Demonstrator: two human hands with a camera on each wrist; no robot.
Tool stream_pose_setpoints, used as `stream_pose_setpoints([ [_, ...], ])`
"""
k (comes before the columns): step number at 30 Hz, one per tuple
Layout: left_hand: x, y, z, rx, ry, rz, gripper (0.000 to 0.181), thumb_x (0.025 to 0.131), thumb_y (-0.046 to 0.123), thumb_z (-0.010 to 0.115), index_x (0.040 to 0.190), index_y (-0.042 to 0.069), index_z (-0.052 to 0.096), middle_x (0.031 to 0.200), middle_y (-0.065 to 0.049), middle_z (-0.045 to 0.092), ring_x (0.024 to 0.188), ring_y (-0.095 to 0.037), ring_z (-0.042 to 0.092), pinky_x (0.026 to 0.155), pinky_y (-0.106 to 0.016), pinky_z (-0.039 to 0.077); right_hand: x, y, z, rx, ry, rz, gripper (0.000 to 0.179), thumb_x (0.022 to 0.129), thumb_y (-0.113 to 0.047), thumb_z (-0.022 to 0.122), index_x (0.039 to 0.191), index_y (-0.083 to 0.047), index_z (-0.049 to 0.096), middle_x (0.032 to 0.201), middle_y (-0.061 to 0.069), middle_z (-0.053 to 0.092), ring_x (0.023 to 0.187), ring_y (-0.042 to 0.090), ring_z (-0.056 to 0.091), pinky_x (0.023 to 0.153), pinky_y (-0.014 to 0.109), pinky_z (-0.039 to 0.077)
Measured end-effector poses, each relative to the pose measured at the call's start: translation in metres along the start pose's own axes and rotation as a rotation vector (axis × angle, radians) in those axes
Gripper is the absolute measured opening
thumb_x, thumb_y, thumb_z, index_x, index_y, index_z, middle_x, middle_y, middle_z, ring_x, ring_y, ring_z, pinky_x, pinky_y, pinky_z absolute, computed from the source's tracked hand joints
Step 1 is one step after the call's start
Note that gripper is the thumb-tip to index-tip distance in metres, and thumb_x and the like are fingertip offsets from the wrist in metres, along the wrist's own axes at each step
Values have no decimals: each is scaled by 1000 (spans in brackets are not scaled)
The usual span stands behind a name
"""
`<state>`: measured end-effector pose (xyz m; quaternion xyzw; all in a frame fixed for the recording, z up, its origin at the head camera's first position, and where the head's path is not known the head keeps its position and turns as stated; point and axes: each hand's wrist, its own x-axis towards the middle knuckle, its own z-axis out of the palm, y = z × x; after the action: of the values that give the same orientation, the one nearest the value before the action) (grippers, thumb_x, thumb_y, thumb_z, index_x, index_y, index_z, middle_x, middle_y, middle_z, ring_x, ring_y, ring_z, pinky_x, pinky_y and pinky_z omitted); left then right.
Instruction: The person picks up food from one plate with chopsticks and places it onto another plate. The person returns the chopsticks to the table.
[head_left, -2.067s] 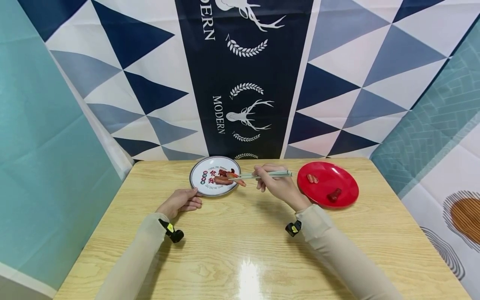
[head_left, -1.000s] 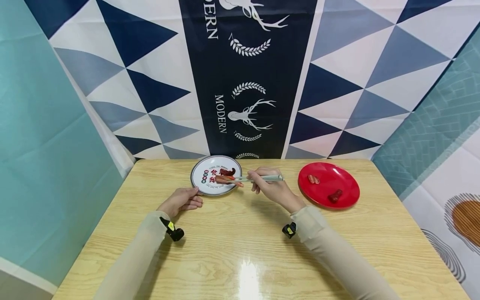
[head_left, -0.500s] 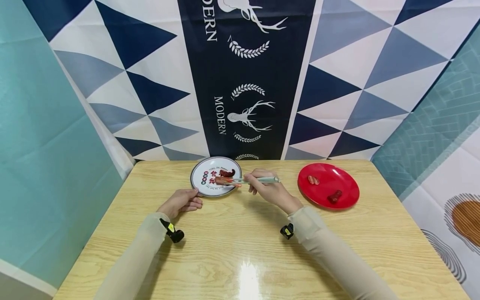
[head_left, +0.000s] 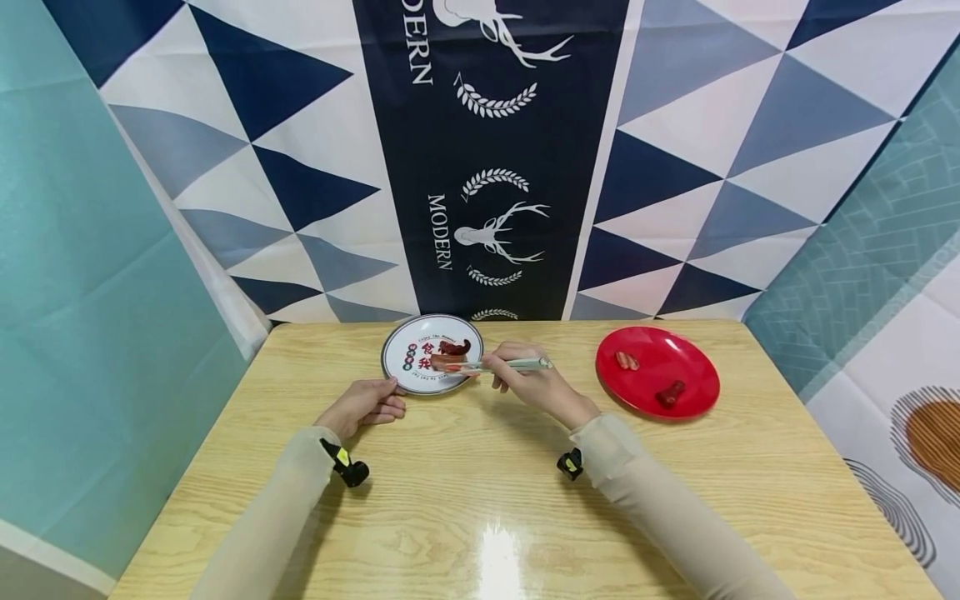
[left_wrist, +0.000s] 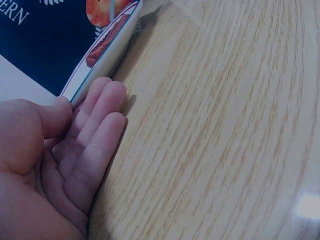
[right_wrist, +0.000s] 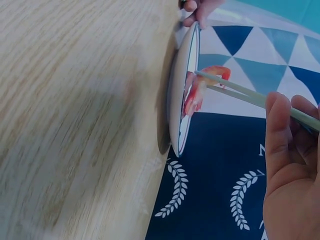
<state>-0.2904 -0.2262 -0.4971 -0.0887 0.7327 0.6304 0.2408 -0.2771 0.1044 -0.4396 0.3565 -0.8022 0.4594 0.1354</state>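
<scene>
Pinching chopsticks (head_left: 534,363): right hand (head_left: 529,381), nearer white plate (head_left: 395,346) than earlier | left hand (head_left: 365,405): pinching that plate

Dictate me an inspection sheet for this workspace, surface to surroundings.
Surface: wood-grain table, with glare toward the near edge.
Job's things: chopsticks, an orange-red piece at their tips; white plate with other food.
Clutter: nothing seen, unless you count the red plate and its two pieces.
Grips: left grip on the white plate's rim; right grip holds the chopsticks.
Cables: nothing seen.
Surroundings: deer-print backdrop behind, teal panel at left.
</scene>
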Motion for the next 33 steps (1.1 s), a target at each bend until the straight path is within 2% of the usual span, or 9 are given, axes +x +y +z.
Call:
stream_pose_setpoints([
  [9,0,0,0,10,-2,7,44,111,36,47,123,-3,64,86,-1,75,73,-9,73,71,-23,64,0,-1,3,1,-7,-10,28,103,-13,64,76,-16,73,68,-2,68,65,7,62,57,20,53],
  [19,1,-1,1,4,11,-3,44,111,35,48,124,-4,64,84,-1,75,73,-9,73,70,-22,63,0,0,8,21,-45,38,25,103,-16,64,80,-15,75,71,-2,68,63,8,62,54,21,53],
  [25,2,-1,0,9,6,6,45,111,36,48,125,-4,64,85,-1,76,74,-9,73,71,-23,63,-1,1,12,19,-47,15,23,103,-16,65,81,-15,75,70,-2,67,63,5,60,51,20,49],
  [33,0,1,1,11,18,-4,45,111,36,47,126,-4,64,85,-1,76,73,-9,73,71,-22,63,-2,5,16,20,-41,-10,23,103,-15,65,82,-15,76,69,-2,67,64,5,59,51,21,49],
])
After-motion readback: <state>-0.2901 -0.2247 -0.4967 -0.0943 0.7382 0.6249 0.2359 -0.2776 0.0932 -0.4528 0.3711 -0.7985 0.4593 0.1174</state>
